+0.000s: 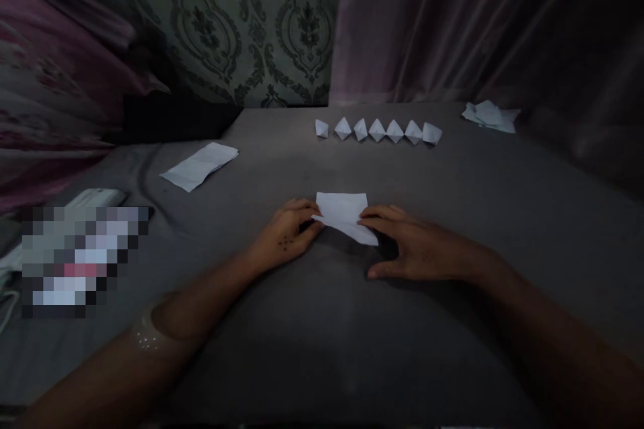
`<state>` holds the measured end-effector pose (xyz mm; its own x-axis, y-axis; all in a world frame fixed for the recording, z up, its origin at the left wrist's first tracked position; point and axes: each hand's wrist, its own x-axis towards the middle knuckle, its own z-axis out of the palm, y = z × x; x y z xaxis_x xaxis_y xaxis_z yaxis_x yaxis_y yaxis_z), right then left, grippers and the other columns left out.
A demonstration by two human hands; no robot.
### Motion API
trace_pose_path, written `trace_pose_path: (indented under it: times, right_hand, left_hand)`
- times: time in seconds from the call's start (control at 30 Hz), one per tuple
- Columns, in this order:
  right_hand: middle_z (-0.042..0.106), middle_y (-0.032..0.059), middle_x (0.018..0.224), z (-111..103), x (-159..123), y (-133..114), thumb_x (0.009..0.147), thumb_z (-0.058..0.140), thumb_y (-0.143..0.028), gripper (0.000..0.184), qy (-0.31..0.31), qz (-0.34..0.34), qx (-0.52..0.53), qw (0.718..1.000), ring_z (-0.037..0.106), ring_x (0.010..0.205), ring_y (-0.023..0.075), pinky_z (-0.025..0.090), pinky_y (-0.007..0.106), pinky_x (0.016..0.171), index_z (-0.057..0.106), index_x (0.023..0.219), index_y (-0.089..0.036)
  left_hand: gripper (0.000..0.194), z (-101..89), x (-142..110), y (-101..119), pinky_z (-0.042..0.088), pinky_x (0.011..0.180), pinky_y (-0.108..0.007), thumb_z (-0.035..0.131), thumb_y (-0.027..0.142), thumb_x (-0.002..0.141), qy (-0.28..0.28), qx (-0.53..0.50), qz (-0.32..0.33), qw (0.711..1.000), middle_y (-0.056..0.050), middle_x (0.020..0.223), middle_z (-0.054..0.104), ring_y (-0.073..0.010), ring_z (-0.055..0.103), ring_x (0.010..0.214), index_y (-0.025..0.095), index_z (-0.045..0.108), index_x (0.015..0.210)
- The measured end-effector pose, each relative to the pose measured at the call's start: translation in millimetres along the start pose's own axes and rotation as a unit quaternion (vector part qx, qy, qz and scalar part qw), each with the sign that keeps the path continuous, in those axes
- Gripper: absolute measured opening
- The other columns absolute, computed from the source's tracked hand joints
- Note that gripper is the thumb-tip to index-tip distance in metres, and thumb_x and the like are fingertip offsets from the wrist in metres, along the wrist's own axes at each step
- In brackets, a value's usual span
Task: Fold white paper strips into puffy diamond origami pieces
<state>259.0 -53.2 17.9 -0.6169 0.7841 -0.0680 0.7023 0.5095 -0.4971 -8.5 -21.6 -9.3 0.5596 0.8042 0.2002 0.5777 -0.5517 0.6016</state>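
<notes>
A white sheet of paper [343,206] lies in front of me with its near edge folded up, the flap lifted and slanting down toward the right. My left hand [289,234] pinches the paper's left edge between thumb and fingers. At the right edge, the fingertips of my right hand [420,248] touch the paper. The thumb of that hand is spread away from the fingers, off the paper. Beyond the paper stands a row of several small folded white paper shapes [377,130], pointed and faceted.
Flat white paper sheets [202,165] lie at the left. Crumpled white paper [490,116] sits at the far right. A pixelated dark-edged object [83,261] and a pale object [98,198] are at the left edge. Grey cloth [282,348] covers the surface; curtains [417,27] hang behind.
</notes>
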Motion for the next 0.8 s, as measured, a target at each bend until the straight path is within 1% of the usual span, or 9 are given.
trace_pose_path:
  times: [0.07,0.17,0.27,0.33,0.47,0.57,0.67,0.73,0.8]
  right_hand:
    - [0.055,0.0077,0.13,4,5,1,0.077,0.063,-0.062,0.06,0.033,0.013,0.016,0.999,0.053,0.116,0.0284,0.046,0.04,0.094,0.061,0.125,-0.026]
    - [0.06,0.008,0.114,17,17,3,0.087,0.054,-0.053,0.037,0.132,0.061,0.039,0.989,0.058,0.104,0.024,0.047,0.037,0.088,0.068,0.104,-0.022]
    - [0.06,0.0065,0.097,29,28,4,0.092,0.049,-0.046,0.032,0.191,0.121,0.057,0.972,0.059,0.091,0.0205,0.047,0.034,0.077,0.066,0.085,-0.02]
    - [0.058,0.0055,0.09,34,32,3,0.092,0.048,-0.043,0.032,0.211,0.153,0.042,0.965,0.058,0.084,0.0194,0.046,0.033,0.073,0.06,0.074,-0.019]
    - [0.054,0.0047,0.087,36,34,-1,0.089,0.053,-0.038,0.026,0.24,0.204,-0.007,0.949,0.056,0.075,0.0181,0.046,0.034,0.069,0.051,0.07,-0.02]
    - [0.055,0.007,0.093,37,33,-3,0.086,0.056,-0.039,0.019,0.247,0.217,-0.021,0.944,0.058,0.075,0.0201,0.049,0.036,0.066,0.055,0.086,-0.02]
    - [0.056,0.013,0.108,38,33,-3,0.086,0.056,-0.037,0.03,0.263,0.19,-0.033,0.945,0.061,0.086,0.0253,0.053,0.043,0.072,0.054,0.109,-0.018]
    - [0.056,0.0153,0.118,40,34,0,0.09,0.051,-0.03,0.033,0.26,0.131,-0.055,0.955,0.059,0.102,0.0289,0.052,0.048,0.083,0.052,0.12,-0.018]
    - [0.055,0.0139,0.13,43,34,5,0.093,0.042,-0.019,0.037,0.23,0.042,-0.067,0.97,0.053,0.12,0.0282,0.047,0.05,0.097,0.05,0.129,-0.019]
  left_hand:
    - [0.022,4.1,4,0,0.048,0.087,-0.036,0.053,0.03,0.089,0.03,-0.016,-0.042,0.999,-0.008,0.101,0.067,-0.0223,0.061,0.097,0.017,0.069,0.08]
    - [0.028,7.9,11,1,0.048,0.082,-0.036,0.056,0.036,0.087,0.052,-0.014,-0.106,0.993,-0.008,0.094,0.066,-0.0219,0.061,0.09,0.017,0.066,0.069]
    - [0.031,8.5,17,3,0.047,0.079,-0.035,0.057,0.038,0.085,0.059,0.009,-0.146,0.988,-0.007,0.09,0.065,-0.0212,0.061,0.085,0.017,0.062,0.062]
    - [0.033,8.1,22,4,0.046,0.079,-0.035,0.057,0.038,0.085,0.052,0.026,-0.162,0.985,-0.007,0.088,0.064,-0.0212,0.06,0.085,0.017,0.06,0.06]
    - [0.036,9.1,29,2,0.047,0.075,-0.034,0.054,0.04,0.087,0.016,0.058,-0.177,0.982,-0.006,0.08,0.061,-0.0199,0.059,0.078,0.017,0.056,0.06]
    - [0.032,12.3,28,3,0.049,0.071,-0.035,0.052,0.043,0.088,0.04,0.118,-0.146,0.981,-0.008,0.081,0.059,-0.0216,0.058,0.078,0.016,0.058,0.072]
    - [0.027,14.6,26,8,0.05,0.079,-0.042,0.051,0.036,0.091,0.079,0.196,-0.054,0.976,-0.015,0.103,0.059,-0.0275,0.057,0.094,0.012,0.06,0.098]
    - [0.025,15.3,24,13,0.048,0.089,-0.046,0.047,0.026,0.093,0.046,0.212,0.023,0.976,-0.016,0.115,0.059,-0.0294,0.055,0.105,0.013,0.058,0.111]
    - [0.028,16.1,23,14,0.046,0.096,-0.046,0.042,0.018,0.094,-0.012,0.181,0.071,0.981,-0.013,0.12,0.061,-0.0271,0.056,0.112,0.016,0.058,0.117]
